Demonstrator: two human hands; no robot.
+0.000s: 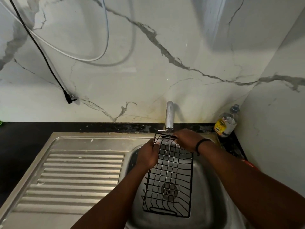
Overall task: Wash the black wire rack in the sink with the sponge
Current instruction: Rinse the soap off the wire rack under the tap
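Observation:
The black wire rack [171,177] stands tilted in the steel sink bowl [203,192], its far end raised under the tap [169,115]. A thin stream of water falls from the tap onto the rack's grid. My left hand [147,157] grips the rack's left edge near the top. My right hand [186,139] is closed on the rack's top right corner, just below the spout; whether it also holds a sponge is hidden. No sponge shows anywhere.
A ribbed steel drainboard [79,176] lies left of the bowl. A dish soap bottle [227,121] stands in the back right corner. A black plug [70,97] on its cable hangs against the marble wall. Black countertop [21,146] borders the sink.

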